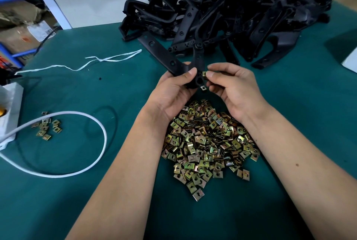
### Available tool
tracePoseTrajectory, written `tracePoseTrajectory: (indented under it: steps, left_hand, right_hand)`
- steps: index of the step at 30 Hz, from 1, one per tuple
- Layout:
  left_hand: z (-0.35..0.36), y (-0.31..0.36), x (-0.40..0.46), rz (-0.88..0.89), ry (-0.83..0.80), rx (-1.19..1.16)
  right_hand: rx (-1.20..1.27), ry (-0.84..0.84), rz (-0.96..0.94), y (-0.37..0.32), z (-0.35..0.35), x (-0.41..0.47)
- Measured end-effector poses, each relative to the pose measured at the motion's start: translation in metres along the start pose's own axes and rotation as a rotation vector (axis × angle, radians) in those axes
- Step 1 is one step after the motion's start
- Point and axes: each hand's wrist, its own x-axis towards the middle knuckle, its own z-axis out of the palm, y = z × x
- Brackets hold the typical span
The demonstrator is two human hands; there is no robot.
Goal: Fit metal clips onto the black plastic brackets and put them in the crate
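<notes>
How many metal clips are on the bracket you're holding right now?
2. One clip sits at the held bracket's right edge, pinched by the right hand. A second clip sits on its lower end. The left hand may hide others.

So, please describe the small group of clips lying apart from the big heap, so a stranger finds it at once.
Start at the big heap of metal clips between the forearms and look far left across the green table. The small group of clips lies there, just inside the white cable loop; only about a dozen, spread flat.
</notes>
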Motion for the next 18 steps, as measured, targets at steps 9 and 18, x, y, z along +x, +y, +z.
tracePoseTrajectory:
  steps: [9,18]
  left_hand:
    - [0.009,-0.004,-0.003,0.041,-0.036,0.037]
    - [0.006,0.0,0.0,0.123,-0.006,0.071]
  right_hand:
    - [-0.046,0.002,-0.035,0.003,-0.002,0.002]
    - [-0.465,0.003,-0.191,0.0,-0.008,0.015]
